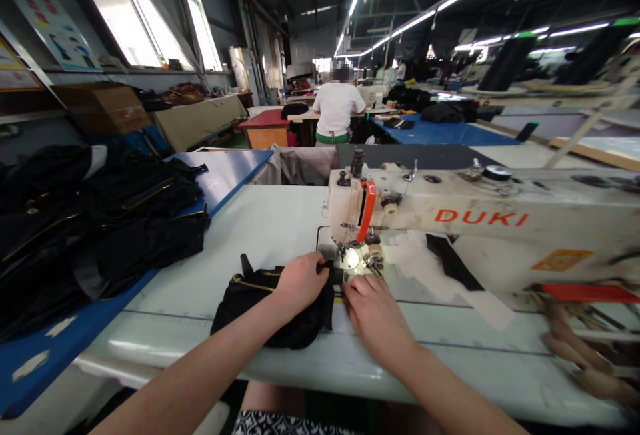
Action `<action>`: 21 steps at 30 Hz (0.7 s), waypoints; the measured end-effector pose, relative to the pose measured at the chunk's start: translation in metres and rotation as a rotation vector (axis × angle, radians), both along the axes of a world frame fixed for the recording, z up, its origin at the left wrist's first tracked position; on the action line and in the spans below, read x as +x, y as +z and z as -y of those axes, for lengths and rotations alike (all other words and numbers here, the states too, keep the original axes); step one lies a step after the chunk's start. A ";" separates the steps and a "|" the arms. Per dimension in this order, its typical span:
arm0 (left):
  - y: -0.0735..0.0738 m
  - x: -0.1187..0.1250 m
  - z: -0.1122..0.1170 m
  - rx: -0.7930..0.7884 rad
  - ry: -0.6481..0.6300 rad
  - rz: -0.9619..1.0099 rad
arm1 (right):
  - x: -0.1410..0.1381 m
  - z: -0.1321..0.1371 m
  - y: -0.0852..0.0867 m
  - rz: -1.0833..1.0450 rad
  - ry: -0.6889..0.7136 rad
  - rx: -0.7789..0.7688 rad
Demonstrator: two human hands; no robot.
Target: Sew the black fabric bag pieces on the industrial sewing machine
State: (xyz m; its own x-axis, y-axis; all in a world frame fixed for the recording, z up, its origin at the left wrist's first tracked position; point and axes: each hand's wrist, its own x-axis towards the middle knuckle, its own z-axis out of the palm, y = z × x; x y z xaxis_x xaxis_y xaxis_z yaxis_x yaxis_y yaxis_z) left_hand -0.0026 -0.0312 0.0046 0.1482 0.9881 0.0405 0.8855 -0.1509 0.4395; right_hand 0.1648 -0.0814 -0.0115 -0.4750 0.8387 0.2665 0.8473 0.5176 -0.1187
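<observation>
Left grip [303, 282] was closed, thumb and fingers pinching the upper right edge of the black zippered piece [305, 328]. Right grip [373, 308]: fingers together and bent, tips down just below the needle plate [352, 260], beside the piece's right edge. Couldn't tell if it pinched fabric; underside hidden.

Pose: left forearm [220, 355] ran from lower left up to frame centre, back of the hand up. Right forearm [440, 382] came in from lower right, angled up-left, palm down.

Piece lay on the pale desk [280, 215], lower centre of frame, gold zipper [250, 283] along its upper left. Sewing machine [480, 208] filled centre to right edge; white scraps [410, 265] and a black strip [453, 262] lay under its arm. Black garments [145, 222] were heaped at left.
</observation>
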 end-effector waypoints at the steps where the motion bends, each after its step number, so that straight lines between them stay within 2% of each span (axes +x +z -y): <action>1: 0.000 0.000 0.000 -0.005 -0.002 0.002 | 0.000 0.000 0.000 -0.002 0.001 0.006; 6: -0.003 0.002 -0.004 -0.047 0.021 -0.006 | -0.001 0.000 0.000 -0.009 0.011 0.027; 15: -0.004 0.005 -0.004 -0.048 0.040 -0.040 | 0.004 -0.002 0.000 -0.031 0.039 -0.022; 21: -0.005 0.007 -0.004 -0.050 0.028 -0.103 | 0.010 -0.011 0.004 -0.165 0.056 -0.020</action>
